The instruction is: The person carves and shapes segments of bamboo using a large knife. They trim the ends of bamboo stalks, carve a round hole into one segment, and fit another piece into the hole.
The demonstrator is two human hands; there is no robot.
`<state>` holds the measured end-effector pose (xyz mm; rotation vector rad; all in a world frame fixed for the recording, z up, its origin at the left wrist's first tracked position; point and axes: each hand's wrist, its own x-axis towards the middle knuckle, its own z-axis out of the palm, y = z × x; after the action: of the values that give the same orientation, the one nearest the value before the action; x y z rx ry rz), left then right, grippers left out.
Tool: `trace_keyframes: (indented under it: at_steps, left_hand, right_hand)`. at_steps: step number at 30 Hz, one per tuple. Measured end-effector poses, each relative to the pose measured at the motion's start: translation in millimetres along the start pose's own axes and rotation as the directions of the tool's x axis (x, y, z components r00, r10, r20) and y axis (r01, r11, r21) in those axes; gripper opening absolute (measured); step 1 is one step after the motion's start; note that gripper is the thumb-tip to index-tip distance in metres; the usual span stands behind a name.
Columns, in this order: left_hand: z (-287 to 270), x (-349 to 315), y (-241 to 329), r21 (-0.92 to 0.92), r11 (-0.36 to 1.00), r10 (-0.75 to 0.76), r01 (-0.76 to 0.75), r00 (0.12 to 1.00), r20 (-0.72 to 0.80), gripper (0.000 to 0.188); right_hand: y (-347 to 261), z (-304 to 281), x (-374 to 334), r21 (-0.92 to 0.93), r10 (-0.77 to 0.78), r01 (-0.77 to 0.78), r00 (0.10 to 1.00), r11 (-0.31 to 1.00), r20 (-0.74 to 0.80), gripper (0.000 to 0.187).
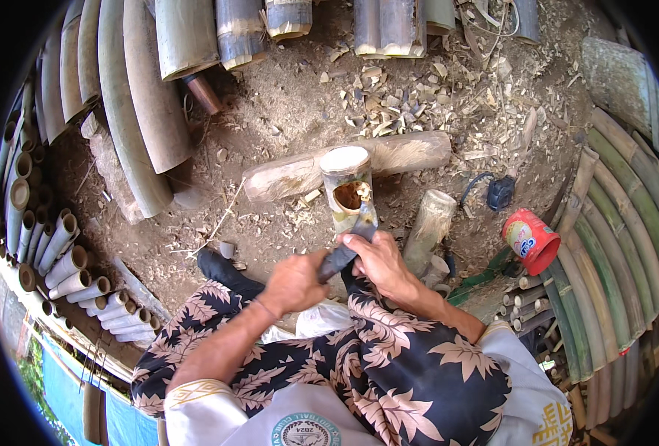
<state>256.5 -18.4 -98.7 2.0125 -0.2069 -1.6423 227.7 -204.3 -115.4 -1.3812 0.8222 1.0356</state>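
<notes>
A short bamboo section (344, 159) with a pale end rests against a log on the ground, a ragged hole cut in its side. My left hand (294, 283) is closed around the rear of a dark knife (336, 264). Farther forward, my right hand (381, 262) also grips the knife, its thumb lying along the top. The knife's tip sits at the near edge of the hole. Part of the handle is hidden under my left fingers.
The pale log (411, 152) lies crosswise behind the bamboo. To the right stand a bamboo stump (433, 215), a dark blocky object (501, 193) and a red can (530, 241). Wood chips (389, 100) litter the dirt. Split bamboo (147, 97) and stacked tubes (66, 260) line the left.
</notes>
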Motion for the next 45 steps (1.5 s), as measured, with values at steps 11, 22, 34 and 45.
trace_keyframes:
  at_steps: [11,22,34,45]
  left_hand:
    - [86,1,28,-0.609,0.772,-0.042,-0.181,0.942,-0.333,0.054]
    - [-117,1,44,0.695,0.719,0.243,-0.018,0.943,-0.227,0.008]
    - [-128,13,129,0.791,0.610,0.031,-0.052,0.999,0.041,0.025]
    - [-32,-11,69,-0.537,0.844,0.159,-0.015,0.962,0.222,0.110]
  right_hand:
    - [-11,2,-22,-0.488,-0.333,0.265,0.941,0.831,-0.056,0.031]
    - [-42,32,17,0.908,-0.254,-0.050,0.952,0.416,0.168,0.025]
    - [-22,4,19,0.944,-0.373,-0.230,0.876,0.235,0.306,0.037]
    - [-6,-64,-36,-0.338,-0.715,0.698,0.692,0.631,0.095,0.035]
